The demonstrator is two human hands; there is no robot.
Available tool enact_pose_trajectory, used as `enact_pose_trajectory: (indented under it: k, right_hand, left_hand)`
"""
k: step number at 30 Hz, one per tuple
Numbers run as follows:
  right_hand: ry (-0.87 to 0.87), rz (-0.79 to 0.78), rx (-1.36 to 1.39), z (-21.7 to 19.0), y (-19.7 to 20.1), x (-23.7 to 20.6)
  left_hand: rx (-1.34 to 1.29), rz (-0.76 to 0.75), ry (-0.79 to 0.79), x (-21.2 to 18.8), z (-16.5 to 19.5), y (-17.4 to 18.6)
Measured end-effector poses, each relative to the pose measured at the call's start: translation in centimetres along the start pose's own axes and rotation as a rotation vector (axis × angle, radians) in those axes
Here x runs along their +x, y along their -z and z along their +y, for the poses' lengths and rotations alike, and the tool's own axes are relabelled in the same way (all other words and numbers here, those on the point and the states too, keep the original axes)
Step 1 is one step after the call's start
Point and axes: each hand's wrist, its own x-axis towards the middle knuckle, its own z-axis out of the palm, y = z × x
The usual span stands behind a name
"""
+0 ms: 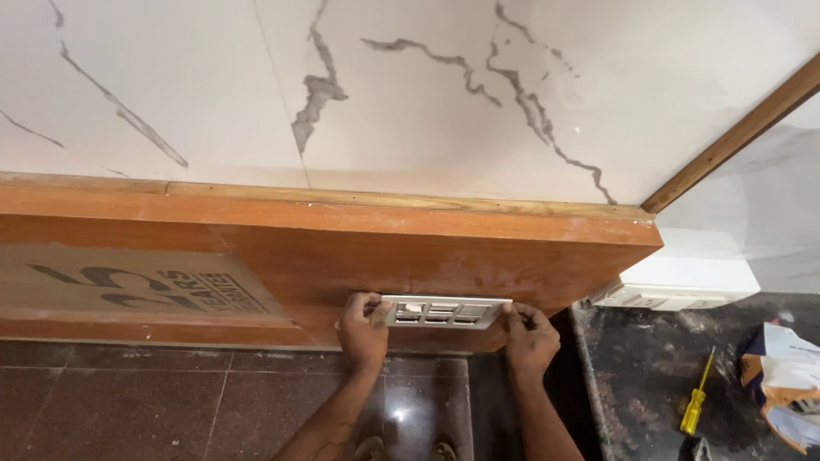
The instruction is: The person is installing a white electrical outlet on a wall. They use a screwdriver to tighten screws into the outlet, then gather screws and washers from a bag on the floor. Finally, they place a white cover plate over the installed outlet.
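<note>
Hands — left (pixel 363 329) and right (pixel 530 335) — each grip 1 end of the white switch frame (pixel 442 311) against the wooden panel (pixel 342 256).

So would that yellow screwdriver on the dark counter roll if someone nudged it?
Probably: the yellow screwdriver looks slim and rounded, lying loose on the dark counter. It seems light and stiff. The counter looks level and dusty, so any roll would likely be short.

Frame against the panel, one hand at each end

The frame (pixel 442 312) sits on the panel (pixel 342 248), low down, above the floor (pixel 171 401). The left hand (pixel 365 329) is at its left end, the right hand (pixel 530 335) at its right end. The wall (pixel 410 94) lies behind the panel. To the right is the bench (pixel 649 367), with a screwdriver (pixel 696 394) lying on it, a bag (pixel 790 384) further right and a switch box (pixel 683 282) behind.
</note>
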Motion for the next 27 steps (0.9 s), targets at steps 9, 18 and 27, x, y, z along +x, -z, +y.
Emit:
enact_pose_trajectory:
  k: [9,18,27]
  right_hand:
    - [0.116,-0.044,-0.125,1.2,0.1,0.8]
    - [-0.004,-0.022,-0.37,3.1,0.9,0.8]
    - [0.222,0.097,-0.463,3.2,-1.6,0.9]
  left_hand:
    - [0.184,0.1,0.118,-0.9,0.5,-0.9]
    - [0.154,0.027,-0.043,0.3,-0.9,-0.6]
    - [0.176,0.023,-0.068,0.4,-2.0,-1.5]
